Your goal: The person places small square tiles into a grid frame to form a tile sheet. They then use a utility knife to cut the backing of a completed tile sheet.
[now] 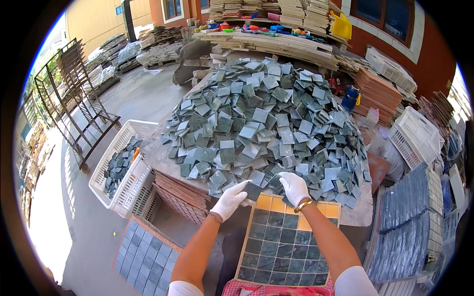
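My left hand (231,200), in a white glove, pinches a dark green-grey square stone tile (253,191) by its edge. My right hand (293,187), gloved too, reaches to the near edge of a large heap of similar tiles (266,118); its fingers are bent against dark tiles there, and whether they grip one is hidden. Below both hands lies a gridded tray (305,223) with a yellow-orange base. Dark tiles sit in rows over most of its cells, while bare orange cells show along the far row and far right.
A white plastic crate (101,185) of broken tile pieces stands left, beside stacked brown trays (182,197). Another tile-filled panel (148,259) lies at lower left. Stacked tile sheets (407,222) stand right. A wheeled metal rack (81,98) and a blue bottle (351,98) are farther off.
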`<action>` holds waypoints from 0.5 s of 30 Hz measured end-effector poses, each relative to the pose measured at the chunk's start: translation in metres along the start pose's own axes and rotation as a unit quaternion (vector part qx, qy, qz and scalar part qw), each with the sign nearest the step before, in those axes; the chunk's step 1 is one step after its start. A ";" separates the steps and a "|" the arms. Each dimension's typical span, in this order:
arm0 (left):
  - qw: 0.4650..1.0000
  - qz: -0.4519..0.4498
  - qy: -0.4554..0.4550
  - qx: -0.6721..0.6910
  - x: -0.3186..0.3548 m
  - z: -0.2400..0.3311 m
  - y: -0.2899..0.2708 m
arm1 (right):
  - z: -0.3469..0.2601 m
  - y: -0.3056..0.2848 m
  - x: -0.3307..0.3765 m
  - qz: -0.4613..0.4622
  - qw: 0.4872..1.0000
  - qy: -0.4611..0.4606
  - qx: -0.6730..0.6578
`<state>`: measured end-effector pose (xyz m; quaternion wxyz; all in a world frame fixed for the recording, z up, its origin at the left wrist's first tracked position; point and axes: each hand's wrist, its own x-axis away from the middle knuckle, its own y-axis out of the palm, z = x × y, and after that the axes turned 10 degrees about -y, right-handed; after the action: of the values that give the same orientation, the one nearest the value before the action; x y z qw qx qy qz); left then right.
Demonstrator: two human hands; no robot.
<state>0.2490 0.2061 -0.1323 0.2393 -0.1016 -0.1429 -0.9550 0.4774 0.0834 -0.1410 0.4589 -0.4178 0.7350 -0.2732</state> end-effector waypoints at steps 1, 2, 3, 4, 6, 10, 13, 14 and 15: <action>1.000 0.007 -0.003 -0.007 0.008 0.005 0.003 | -0.009 -0.005 -0.002 -0.020 0.996 0.026 -0.079; 1.000 0.015 -0.007 -0.014 0.016 0.008 0.006 | -0.012 0.001 -0.002 -0.059 0.994 0.018 -0.089; 1.000 0.016 -0.004 -0.013 0.019 0.011 0.009 | -0.012 0.001 -0.002 -0.090 0.992 0.011 -0.093; 0.998 0.029 0.015 -0.047 0.027 0.018 0.017 | -0.013 0.001 -0.001 -0.122 0.988 0.005 -0.096; 0.999 0.021 0.035 -0.033 0.040 0.014 0.021 | -0.012 0.013 0.003 -0.112 0.992 -0.023 -0.057; 0.998 0.044 0.035 -0.029 0.056 0.016 0.026 | -0.023 0.015 0.002 -0.118 0.992 0.013 -0.034; 0.997 0.069 0.027 -0.011 0.062 0.016 0.033 | -0.010 0.021 0.005 -0.157 0.983 -0.005 -0.091; 0.997 0.077 0.026 0.001 0.061 0.014 0.036 | -0.007 0.022 0.007 -0.170 0.983 -0.012 -0.069; 0.996 0.087 0.006 -0.023 0.066 0.012 0.031 | -0.021 0.024 0.005 -0.178 0.983 -0.009 -0.048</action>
<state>0.2083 0.1552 -0.0969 0.3194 -0.1138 -0.1102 -0.9343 0.4489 0.0913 -0.1532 0.3890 -0.5657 0.6571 -0.3114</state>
